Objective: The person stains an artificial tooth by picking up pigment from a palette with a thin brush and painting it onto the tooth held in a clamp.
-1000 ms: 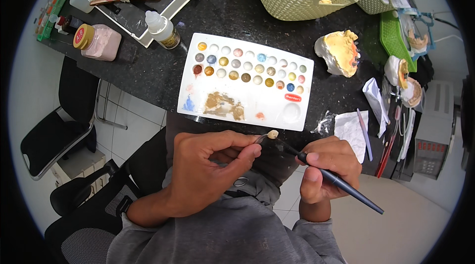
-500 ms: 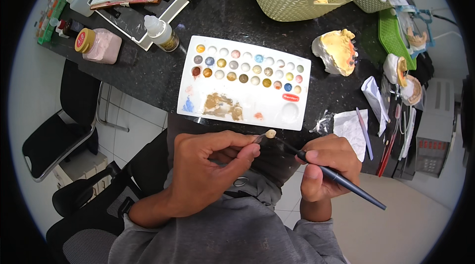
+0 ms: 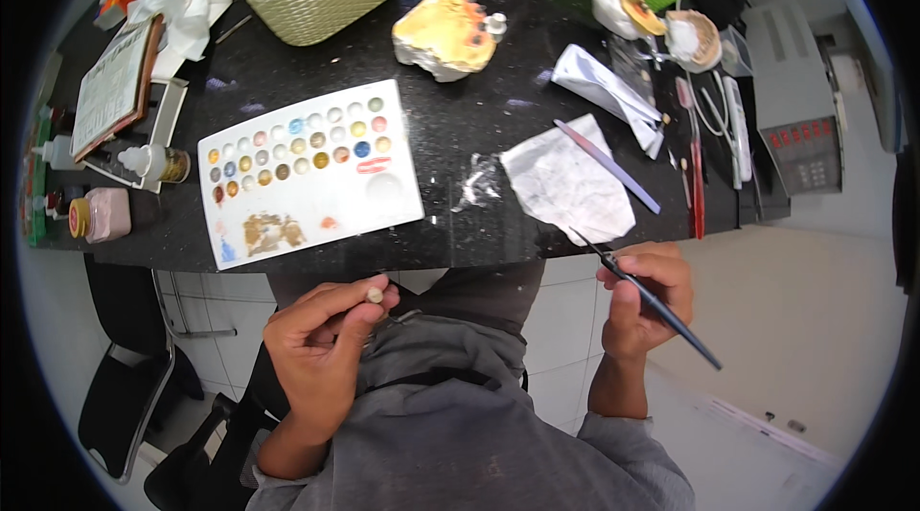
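Observation:
Between the thumb and fingertips of my left hand (image 3: 321, 329) is a small cream tooth crown (image 3: 375, 296). It stays in front of the table's edge, close to my lap. A thin metal piece (image 3: 407, 317) shows just beside those fingers; whether it belongs to a holder in the hand is hidden. My right hand (image 3: 654, 286) pinches a fine brush with a dark blue handle (image 3: 676, 321). The brush tip is at the near edge of a crumpled white tissue (image 3: 561, 176). Left of the tissue lies a white mixing palette (image 3: 369, 214) with rows of coloured paste wells and brown smears.
A lilac pen-like tool (image 3: 609, 166) lies across the tissue. Beyond stand a yellow dental cast (image 3: 448, 32) and a woven basket (image 3: 331, 3). Red-handled tools (image 3: 697, 166) and smaller casts (image 3: 692, 40) are at the right. Bottles (image 3: 153, 163) and a pink jar (image 3: 103, 214) stand left.
The view has turned rightward, so the table's things appear further left. My right hand has taken the brush away from the crown over to the tissue. My left hand keeps the crown.

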A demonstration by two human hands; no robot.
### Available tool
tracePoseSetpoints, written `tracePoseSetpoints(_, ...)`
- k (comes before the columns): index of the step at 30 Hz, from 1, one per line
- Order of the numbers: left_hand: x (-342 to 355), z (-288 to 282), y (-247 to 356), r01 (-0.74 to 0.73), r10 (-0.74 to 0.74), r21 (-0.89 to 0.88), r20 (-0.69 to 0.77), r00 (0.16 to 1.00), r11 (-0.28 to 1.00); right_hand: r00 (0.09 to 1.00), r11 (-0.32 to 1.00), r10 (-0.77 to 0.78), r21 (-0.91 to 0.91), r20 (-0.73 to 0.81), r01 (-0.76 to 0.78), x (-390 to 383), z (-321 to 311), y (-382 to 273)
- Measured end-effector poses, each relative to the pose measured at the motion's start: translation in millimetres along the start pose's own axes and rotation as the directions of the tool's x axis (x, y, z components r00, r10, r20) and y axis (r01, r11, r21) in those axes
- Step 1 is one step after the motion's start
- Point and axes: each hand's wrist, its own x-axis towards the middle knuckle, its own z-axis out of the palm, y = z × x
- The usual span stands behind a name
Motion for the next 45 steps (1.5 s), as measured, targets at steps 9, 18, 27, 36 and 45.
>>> tracePoseSetpoints(9, -7.0, 3.4, -5.7, -0.134, 0.135, 0.053, -0.013, 0.991, 0.990, 0.975, 0.946, -0.162, -0.256, 0.153, 0.197, -3.2, -24.7, 8.1)
tracePoseSetpoints(18, -10.7, 3.7, -8.4, -0.152, 0.154, 0.030, -0.060, 0.986, 0.988, 0.996, 0.980, -0.066, -0.186, 0.062, 0.077, -15.6, -31.7, 11.7)
tracePoseSetpoints(27, -9.9, -15.5, -14.3, -0.168, 0.158, -0.088, -0.106, 0.982, 0.982, 0.948, 0.994, 0.110, 0.040, -0.300, -0.102, -29.7, -28.9, 12.1)
tracePoseSetpoints(36, 1.1, -55.2, -16.9, -0.245, 0.236, -0.031, -0.168, 0.957, 0.969, 0.976, 0.871, 0.164, 0.443, 0.145, -0.212, 47.7, 75.9, -51.2)
tracePoseSetpoints(45, 16.0, -87.0, -12.5, -0.205, 0.204, 0.003, -0.084, 0.975, 0.979, 0.826, 0.910, 0.132, 0.263, 0.548, -0.320, 92.4, 174.2, -82.1)
